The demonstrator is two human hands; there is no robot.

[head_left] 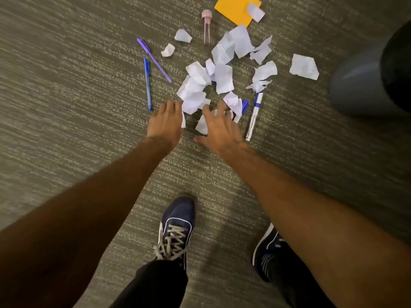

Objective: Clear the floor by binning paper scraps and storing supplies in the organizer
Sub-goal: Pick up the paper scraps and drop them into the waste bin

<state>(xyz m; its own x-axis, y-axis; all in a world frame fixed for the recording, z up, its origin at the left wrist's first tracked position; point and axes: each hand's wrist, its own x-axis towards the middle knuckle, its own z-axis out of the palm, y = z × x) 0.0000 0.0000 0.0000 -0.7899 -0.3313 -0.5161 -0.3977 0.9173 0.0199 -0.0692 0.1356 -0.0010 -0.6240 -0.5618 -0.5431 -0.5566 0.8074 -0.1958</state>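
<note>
Several torn white paper scraps [223, 77] lie heaped on the carpet ahead of me. My left hand [165, 121] reaches down at the near left edge of the heap, fingers spread, holding nothing. My right hand [219, 127] hovers open over a small scrap [202, 125] at the heap's near edge. A blue pen [147, 84] and a purple pen [154, 59] lie left of the heap. A white marker [254, 115] and a blue cap [244, 106] lie to its right. Farther off are a pink-capped clear tube [206, 26] and an orange sticky pad [236, 10].
A dark grey bin [360, 83] stands at the right edge, beside one loose scrap [304, 67]. My two dark blue shoes, the left shoe [176, 227] and the right shoe [270, 247], stand on the grey-green carpet [66, 96] behind the heap.
</note>
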